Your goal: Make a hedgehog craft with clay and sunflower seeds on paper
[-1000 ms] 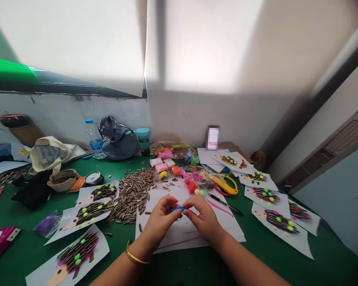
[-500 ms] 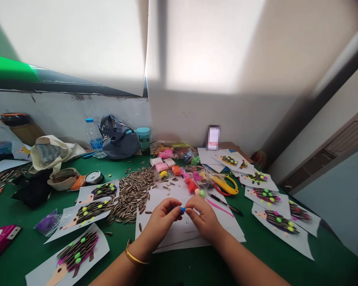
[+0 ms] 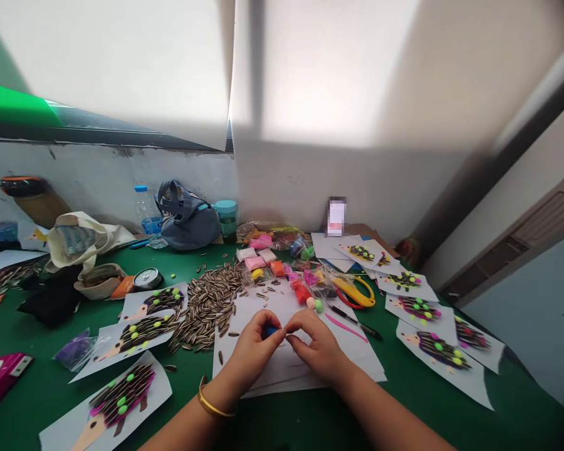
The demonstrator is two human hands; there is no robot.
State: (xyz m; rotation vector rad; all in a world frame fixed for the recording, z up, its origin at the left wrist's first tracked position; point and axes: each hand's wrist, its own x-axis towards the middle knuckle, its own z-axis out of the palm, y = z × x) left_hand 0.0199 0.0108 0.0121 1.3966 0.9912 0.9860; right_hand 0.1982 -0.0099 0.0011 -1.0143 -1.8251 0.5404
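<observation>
Beside a heap of striped brown seeds (image 3: 211, 307), my left hand (image 3: 251, 349) grips a small blue lump (image 3: 269, 331) above white paper sheets (image 3: 284, 302); my right hand (image 3: 323, 351) meets it, fingertips together, holding what, I cannot tell.

The lump (image 3: 270, 331) seems blue, the seeds (image 3: 209, 307) striped.

Holding bare left hand (image 3: 250, 344) and bare right hand (image 3: 320, 346) close together above the green worktop (image 3: 305, 416), toward its near edge, with forearms (image 3: 380, 396) slanted inward, fingers (image 3: 305, 318) curled.
</observation>
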